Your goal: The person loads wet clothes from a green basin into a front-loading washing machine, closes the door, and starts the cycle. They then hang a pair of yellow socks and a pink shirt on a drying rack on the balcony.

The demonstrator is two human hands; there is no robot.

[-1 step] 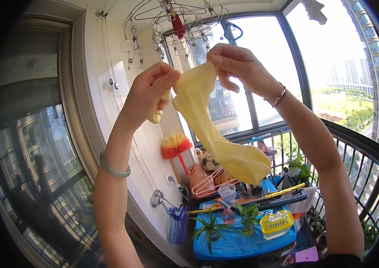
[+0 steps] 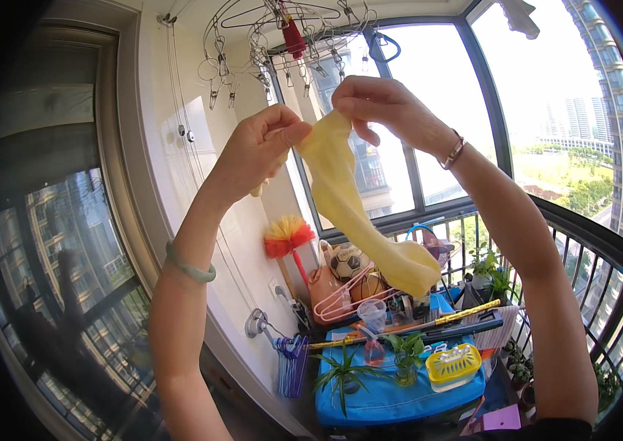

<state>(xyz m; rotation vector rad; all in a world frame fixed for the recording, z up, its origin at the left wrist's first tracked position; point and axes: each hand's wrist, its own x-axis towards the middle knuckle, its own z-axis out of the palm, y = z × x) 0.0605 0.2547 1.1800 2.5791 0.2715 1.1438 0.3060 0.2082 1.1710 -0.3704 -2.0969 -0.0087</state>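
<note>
Two hands, left [image 2: 256, 153] and right [image 2: 394, 110], pinch the rim of a limp, creased, L-shaped yellow sock [image 2: 346, 209]

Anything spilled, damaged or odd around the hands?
Nothing stands out: I see no spill or damage. The yellow sock hangs creased from the left hand and right hand, with no visible tear.

Two hands [image 2: 256, 156] [image 2: 399, 114], one dangling yellow sock [image 2: 355, 220], one green bangle [image 2: 189, 266], one bracelet [image 2: 454, 153], one soccer ball [image 2: 348, 261], one red-and-yellow duster [image 2: 288, 238], one yellow soap dish [image 2: 454, 365], two green plants [image 2: 343, 373] [image 2: 405, 348] on the blue cover [image 2: 399, 402].
</note>
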